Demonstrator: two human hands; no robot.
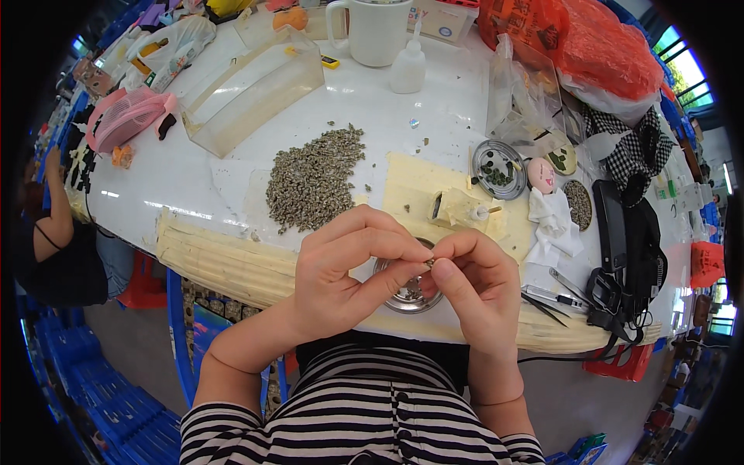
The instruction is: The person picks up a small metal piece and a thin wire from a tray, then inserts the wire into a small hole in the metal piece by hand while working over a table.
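My left hand [353, 267] and my right hand [477, 283] meet above a small round metal dish [411, 304] near the table's front edge. Both are closed in a pinch, thumb against forefinger, around one tiny metallic piece [428, 264] whose kind is too small to make out. Under my fingers the dish holds a few small shiny bits, partly hidden. Beyond my left hand lies a wide heap of small grey-gold metal pieces [314, 178]. A tape-covered block [469, 211] with a short white stick sits just past my right hand.
On the right are a round dish of dark green pieces [498, 169], a pink round case [541, 176], crumpled tissue [554, 225], tweezers [570, 285] and a black pouch [639, 256]. A white mug [377, 31] and squeeze bottle [408, 68] stand at the back. Another person [50, 232] sits at far left.
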